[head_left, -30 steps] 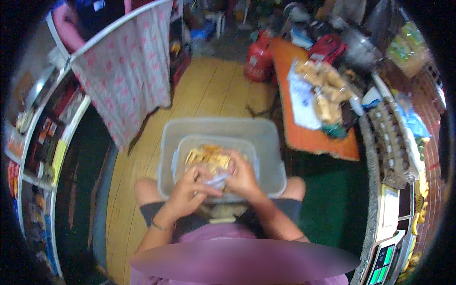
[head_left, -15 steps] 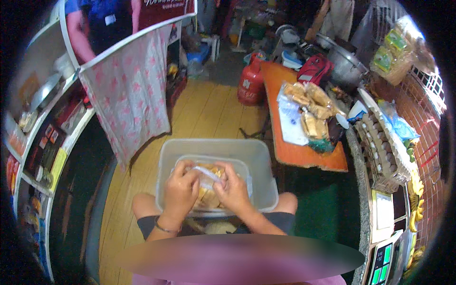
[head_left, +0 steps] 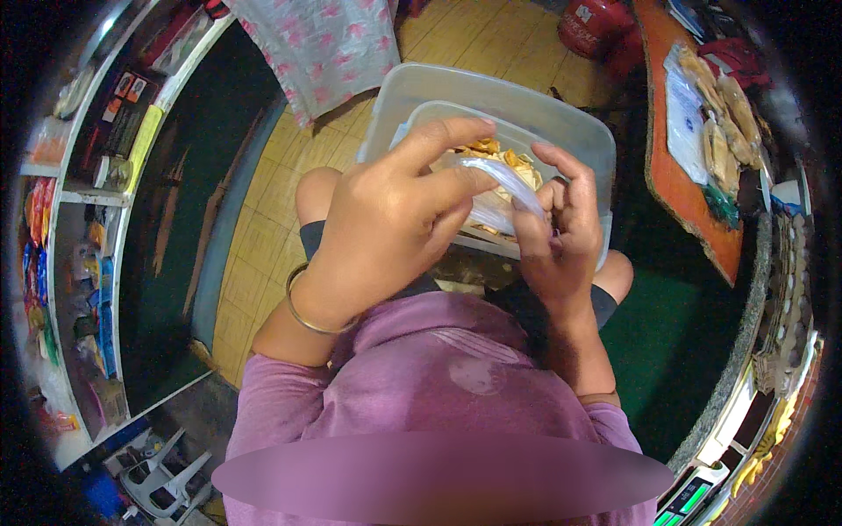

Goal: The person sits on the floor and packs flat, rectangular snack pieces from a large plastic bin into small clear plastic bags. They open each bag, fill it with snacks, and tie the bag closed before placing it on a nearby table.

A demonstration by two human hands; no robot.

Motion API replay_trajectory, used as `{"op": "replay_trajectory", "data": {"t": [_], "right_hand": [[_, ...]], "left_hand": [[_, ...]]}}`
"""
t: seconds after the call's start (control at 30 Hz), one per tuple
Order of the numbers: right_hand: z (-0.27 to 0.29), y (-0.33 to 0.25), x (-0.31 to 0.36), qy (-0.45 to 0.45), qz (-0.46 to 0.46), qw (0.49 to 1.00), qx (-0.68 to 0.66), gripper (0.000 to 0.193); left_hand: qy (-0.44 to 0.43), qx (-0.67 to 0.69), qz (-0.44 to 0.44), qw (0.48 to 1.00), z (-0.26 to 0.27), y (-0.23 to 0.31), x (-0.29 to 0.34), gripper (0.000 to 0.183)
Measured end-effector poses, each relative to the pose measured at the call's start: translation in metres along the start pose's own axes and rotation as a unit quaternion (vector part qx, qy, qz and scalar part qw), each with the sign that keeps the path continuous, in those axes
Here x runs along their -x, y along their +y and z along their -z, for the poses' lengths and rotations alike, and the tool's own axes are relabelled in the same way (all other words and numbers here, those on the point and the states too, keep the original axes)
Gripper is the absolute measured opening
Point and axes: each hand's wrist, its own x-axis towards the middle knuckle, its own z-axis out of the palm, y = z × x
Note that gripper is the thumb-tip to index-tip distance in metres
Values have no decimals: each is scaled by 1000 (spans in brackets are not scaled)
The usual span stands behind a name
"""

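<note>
A clear plastic bag (head_left: 496, 210) is stretched between my two hands, its whitish gathered top edge running slantwise from one to the other. My left hand (head_left: 399, 219) has its lower fingers closed on the bag's left side, while the index finger reaches forward. The other end is pinched by my right hand (head_left: 564, 223) between thumb and curled fingers, with one finger raised. Below and behind the bag, yellowish chips (head_left: 524, 168) lie in a smaller clear container (head_left: 438, 112). That container sits inside a large translucent tub (head_left: 491, 86) at my lap. The bag's contents are hard to make out.
To the right, an orange table (head_left: 660, 145) carries several bags of brown food (head_left: 721, 145). A red gas cylinder (head_left: 596, 24) stands beyond the tub. Shelves of packaged goods (head_left: 39, 263) line the left. Egg trays (head_left: 783, 298) and a scale (head_left: 693, 500) are at the far right.
My view has tilted down and closer, so hands and tub appear larger and higher. Both hands have come up nearer to me, still on the plastic bag, and my left index finger is now extended.
</note>
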Motion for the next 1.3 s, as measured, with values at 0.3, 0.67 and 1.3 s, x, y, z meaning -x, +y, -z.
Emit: {"op": "replay_trajectory", "data": {"t": [0.3,0.67,1.3], "right_hand": [[22,-29,15,-98,0,995,0,67],[-28,23,23,-142,-102,985,6,52],[20,188,-47,-48,-43,938,342,17]], "left_hand": [[-46,38,-25,998,24,22,0,16],[-136,8,91,987,-3,-18,16,19],[-7,-130,240,962,23,-120,30,16]]}}
